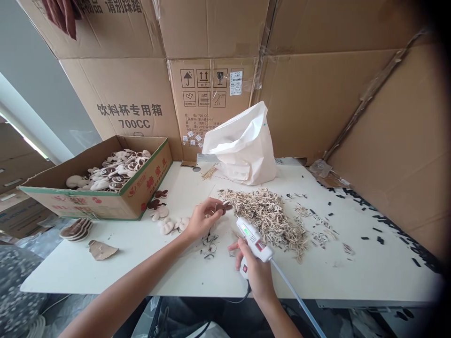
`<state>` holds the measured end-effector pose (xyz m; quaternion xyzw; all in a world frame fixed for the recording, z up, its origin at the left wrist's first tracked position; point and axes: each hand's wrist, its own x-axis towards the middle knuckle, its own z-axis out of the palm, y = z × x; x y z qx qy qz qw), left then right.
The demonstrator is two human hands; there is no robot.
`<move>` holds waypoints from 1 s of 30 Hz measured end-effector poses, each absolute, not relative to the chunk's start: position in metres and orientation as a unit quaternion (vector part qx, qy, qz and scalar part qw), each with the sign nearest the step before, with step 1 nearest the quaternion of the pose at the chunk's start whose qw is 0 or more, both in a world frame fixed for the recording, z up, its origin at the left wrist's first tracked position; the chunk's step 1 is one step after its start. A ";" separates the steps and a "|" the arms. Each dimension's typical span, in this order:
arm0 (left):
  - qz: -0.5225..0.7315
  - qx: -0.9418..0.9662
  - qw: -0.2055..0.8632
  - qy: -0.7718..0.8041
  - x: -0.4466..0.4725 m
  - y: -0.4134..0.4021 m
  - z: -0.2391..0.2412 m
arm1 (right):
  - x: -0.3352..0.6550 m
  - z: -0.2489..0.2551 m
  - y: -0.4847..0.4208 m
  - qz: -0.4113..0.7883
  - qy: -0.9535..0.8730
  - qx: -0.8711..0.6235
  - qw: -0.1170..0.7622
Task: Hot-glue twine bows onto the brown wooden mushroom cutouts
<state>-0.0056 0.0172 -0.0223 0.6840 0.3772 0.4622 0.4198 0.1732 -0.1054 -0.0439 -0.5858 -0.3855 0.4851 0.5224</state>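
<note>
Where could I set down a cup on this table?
Bare tabletop lies at the front right, below the pale strips and black bits; another patch sits front left, between the cardboard scrap and the left forearm. The middle, around the glue gun, is crowded.

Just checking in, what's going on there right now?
A person grips a white hot glue gun in the right hand and pinches a small brown-and-cream piece in the left hand, above a white table. A heap of pale slivers lies beside them; rounded pieces fill a cardboard box.
</note>
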 end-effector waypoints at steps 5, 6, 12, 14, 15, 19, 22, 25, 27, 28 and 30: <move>0.457 0.663 0.457 0.378 -0.006 0.017 -0.026 | 0.170 -0.041 -0.107 0.480 -0.384 -0.588 0.526; 0.456 0.661 0.461 0.378 -0.006 0.017 -0.026 | 0.170 -0.041 -0.107 0.478 -0.383 -0.588 0.528; 0.452 0.678 0.451 0.364 -0.006 0.015 -0.023 | 0.169 -0.036 -0.108 0.475 -0.387 -0.594 0.521; 0.450 0.689 0.442 0.357 -0.005 0.015 -0.021 | 0.170 -0.035 -0.108 0.477 -0.387 -0.594 0.520; 0.449 0.694 0.439 0.353 -0.005 0.014 -0.020 | 0.170 -0.035 -0.109 0.479 -0.386 -0.593 0.519; 0.443 0.709 0.434 0.336 -0.003 0.011 -0.017 | 0.170 -0.033 -0.109 0.480 -0.391 -0.592 0.516; 0.444 0.713 0.429 0.332 -0.003 0.009 -0.014 | 0.169 -0.033 -0.110 0.480 -0.386 -0.596 0.515; 0.444 0.715 0.429 0.328 -0.003 0.007 -0.014 | 0.168 -0.032 -0.111 0.481 -0.381 -0.603 0.511; 0.440 0.717 0.426 0.334 -0.003 0.007 -0.014 | 0.168 -0.031 -0.112 0.481 -0.383 -0.603 0.509; 0.438 0.718 0.423 0.338 -0.003 0.008 -0.014 | 0.168 -0.031 -0.112 0.480 -0.383 -0.603 0.509; 0.436 0.719 0.418 0.342 -0.003 0.007 -0.014 | 0.168 -0.031 -0.112 0.479 -0.380 -0.605 0.510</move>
